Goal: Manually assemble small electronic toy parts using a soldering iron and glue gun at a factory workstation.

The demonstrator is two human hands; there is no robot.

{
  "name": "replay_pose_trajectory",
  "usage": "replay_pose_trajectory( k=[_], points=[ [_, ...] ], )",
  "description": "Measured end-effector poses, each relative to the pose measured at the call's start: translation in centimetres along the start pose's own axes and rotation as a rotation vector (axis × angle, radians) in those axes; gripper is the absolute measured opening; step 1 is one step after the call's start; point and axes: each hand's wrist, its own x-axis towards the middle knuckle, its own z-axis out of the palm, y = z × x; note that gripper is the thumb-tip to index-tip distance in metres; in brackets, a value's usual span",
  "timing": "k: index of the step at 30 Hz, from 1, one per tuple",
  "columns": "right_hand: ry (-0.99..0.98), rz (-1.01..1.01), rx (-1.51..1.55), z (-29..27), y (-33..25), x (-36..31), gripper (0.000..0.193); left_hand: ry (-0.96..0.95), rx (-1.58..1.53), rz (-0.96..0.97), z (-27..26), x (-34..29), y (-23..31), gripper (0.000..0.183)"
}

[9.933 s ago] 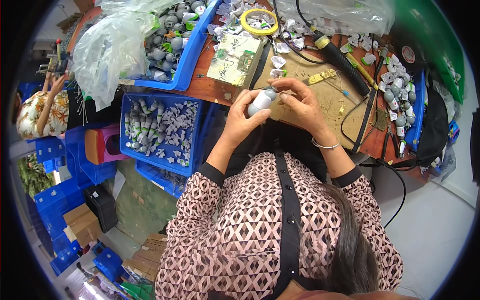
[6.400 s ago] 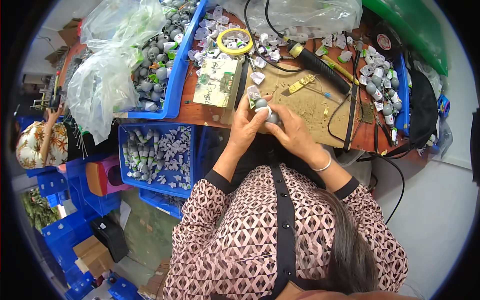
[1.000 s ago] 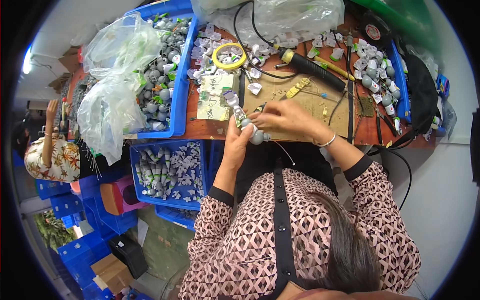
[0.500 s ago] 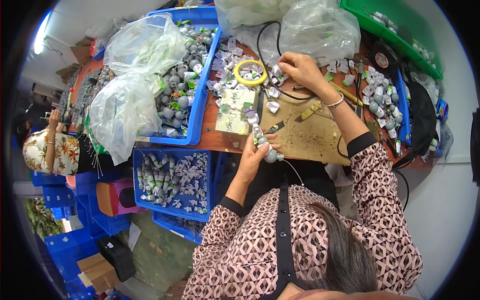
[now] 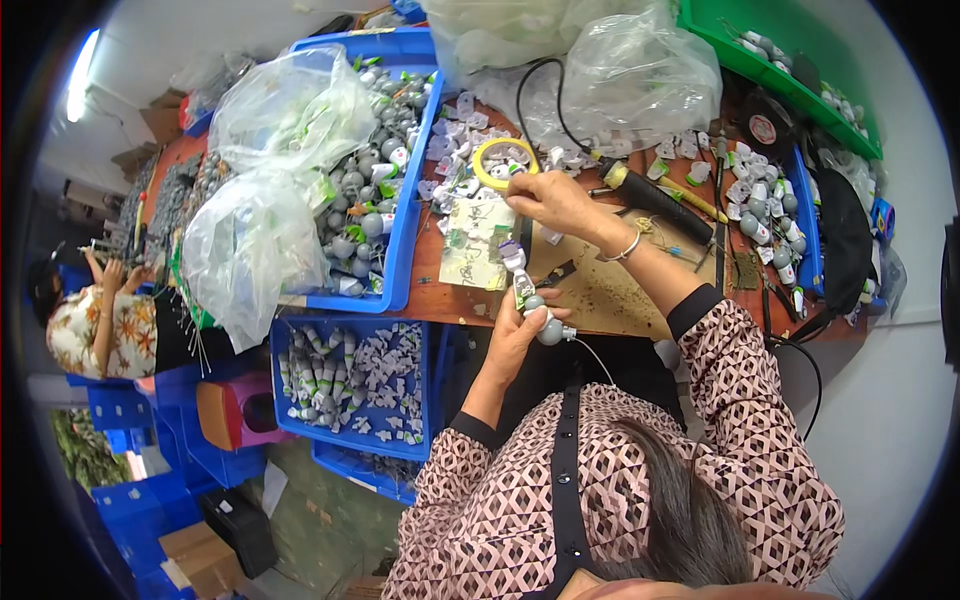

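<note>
My left hand (image 5: 508,338) is closed round a grey and white part made of rounded pieces (image 5: 550,328), held upright above the table's near edge. A thin white wire (image 5: 597,358) trails from its lower end, and a white piece with a purple tip (image 5: 513,256) stands at its top. My right hand (image 5: 560,206) hovers just above that tip, by the yellow tape roll (image 5: 505,164). Its fingers are drawn together, pointing left; whatever they hold is hidden. Behind the right wrist lies a black-handled tool with a cord (image 5: 660,205), apart from the hand.
A blue tray (image 5: 400,245) of grey parts and plastic bags stands left, with blue bins (image 5: 428,385) below. A paper note (image 5: 472,262) and brown board (image 5: 600,300) lie ahead. A green tray (image 5: 780,85) stands far right. Another person (image 5: 105,310) sits far left.
My right hand has moved left and nearer, from the small white pieces to above the held part. The black-handled tool has come into view behind my wrist. My left hand keeps its grip.
</note>
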Motion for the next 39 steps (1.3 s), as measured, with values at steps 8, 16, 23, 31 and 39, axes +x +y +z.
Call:
replay_pose_trajectory(
  k=[8, 16, 23, 31, 39],
  points=[
    [0.068, 0.031, -0.005, -3.1, 1.1, -2.5, 0.020, 0.036, 0.014, -0.012, -0.1, 0.3, 0.0, 0.049],
    [0.420, -0.268, -0.122, -11.5, -0.8, 0.3, 0.017, -0.045, 0.074, -0.071, 0.1, 0.8, 0.9, 0.051],
    [0.766, -0.279, -0.267, -24.6, -4.9, 12.8, 0.018, -0.096, -0.008, -0.134, 2.1, 2.7, 2.6, 0.053],
    [0.899, -0.457, -0.739, -35.1, 7.2, 26.8, 0.027, -0.136, -0.014, -0.128, 1.8, 4.6, 1.5, 0.054],
    [1.088, -0.493, -0.604, -24.1, -1.0, 21.3, 0.036, -0.136, -0.033, -0.098, 1.3, 5.0, 1.2, 0.057]
  ],
)
